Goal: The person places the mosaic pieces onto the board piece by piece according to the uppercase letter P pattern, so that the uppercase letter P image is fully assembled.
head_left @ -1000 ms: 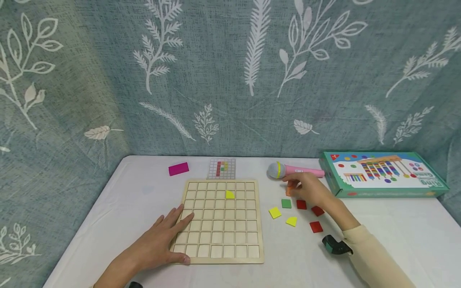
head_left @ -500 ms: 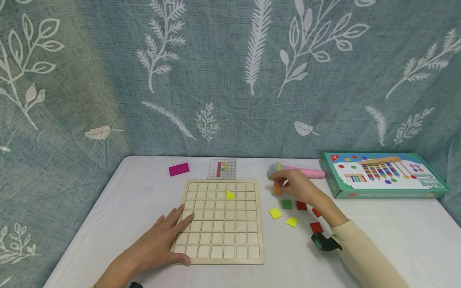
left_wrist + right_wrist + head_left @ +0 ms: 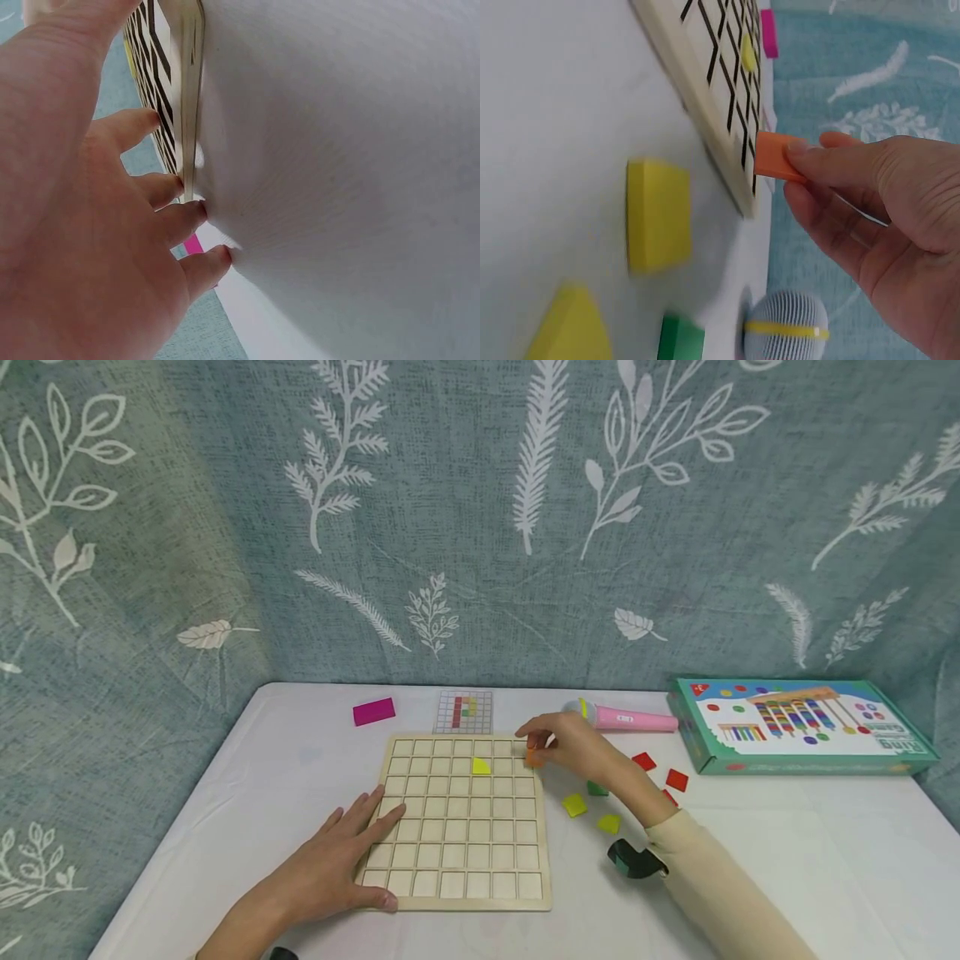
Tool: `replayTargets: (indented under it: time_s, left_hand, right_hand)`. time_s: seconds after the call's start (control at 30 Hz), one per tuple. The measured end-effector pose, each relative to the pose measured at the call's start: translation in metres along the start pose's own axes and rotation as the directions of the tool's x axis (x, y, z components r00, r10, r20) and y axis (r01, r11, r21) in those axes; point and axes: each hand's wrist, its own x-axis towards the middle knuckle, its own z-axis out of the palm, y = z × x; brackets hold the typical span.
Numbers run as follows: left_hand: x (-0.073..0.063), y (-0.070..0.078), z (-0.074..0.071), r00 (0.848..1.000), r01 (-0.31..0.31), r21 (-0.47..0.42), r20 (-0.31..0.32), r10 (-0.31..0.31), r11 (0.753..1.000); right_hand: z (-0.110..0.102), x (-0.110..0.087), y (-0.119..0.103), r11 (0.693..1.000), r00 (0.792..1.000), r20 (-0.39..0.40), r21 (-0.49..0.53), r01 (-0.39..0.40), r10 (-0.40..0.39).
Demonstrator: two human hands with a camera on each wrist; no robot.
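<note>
With its fingers spread, my left hand [image 3: 330, 860] rests on the left edge of a wooden grid board [image 3: 454, 831]; in the left wrist view some fingertips touch the white cloth beside it. My right hand [image 3: 573, 747] pinches an orange square tile [image 3: 775, 155] between thumb and fingers, above the board's back right edge. One yellow tile with a rounded corner [image 3: 481, 766] lies in a cell of the second row from the back. Right of the board are a yellow square tile [image 3: 575, 805], another rounded yellow tile [image 3: 609, 823], a partly covered green tile [image 3: 597, 789] and red tiles [image 3: 677, 779].
Behind the board lies a card with a coloured grid pattern [image 3: 462, 712]. A magenta block [image 3: 373, 712] is at the back left. A pink toy microphone [image 3: 633, 719] lies behind my right hand, and a green toy box [image 3: 806, 727] stands at the back right.
My right hand has carried the orange tile left, from beside the microphone to the board's right edge. The red tiles have shifted backward near my right forearm. My left hand stays put.
</note>
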Motion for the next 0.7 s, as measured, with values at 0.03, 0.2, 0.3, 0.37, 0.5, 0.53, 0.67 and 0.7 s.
replayTargets:
  time_s: [0.03,0.2,0.3,0.37,0.5,0.53,0.67,0.7]
  left_hand:
    - [0.0,0.0,0.0,1.0,0.0,0.0,-0.002,0.0,1.0]
    - [0.0,0.003,0.001,1.0,0.004,0.0,-0.007,-0.004,1.0]
    - [0.001,0.004,0.002,1.0,0.01,0.001,-0.009,-0.01,1.0]
    - [0.001,0.004,0.003,1.0,0.012,0.003,-0.01,-0.012,1.0]
    - [0.002,0.006,0.004,1.0,0.015,0.009,-0.014,-0.014,1.0]
    - [0.002,0.006,0.004,1.0,0.017,0.009,-0.013,-0.016,1.0]
    - [0.003,0.008,0.005,1.0,0.029,0.002,-0.011,-0.029,1.0]
    - [0.003,0.009,0.006,0.999,0.03,0.001,-0.012,-0.03,1.0]
  right_hand:
    - [0.002,0.003,-0.002,1.0,1.0,0.004,0.001,0.004,-0.004]
    - [0.011,0.016,-0.011,1.0,1.0,0.016,0.005,0.022,-0.022]
    - [0.018,0.023,-0.015,0.999,0.999,0.029,0.02,0.038,-0.038]
    - [0.023,0.028,-0.018,0.998,0.998,0.04,0.039,0.053,-0.055]
    - [0.032,0.036,-0.023,0.994,0.995,0.048,0.071,0.085,-0.088]
    - [0.033,0.038,-0.024,0.993,0.995,0.048,0.077,0.089,-0.093]
    - [0.04,0.046,-0.028,0.992,0.994,0.056,0.08,0.094,-0.098]
    - [0.041,0.048,-0.028,0.993,0.994,0.061,0.081,0.089,-0.094]
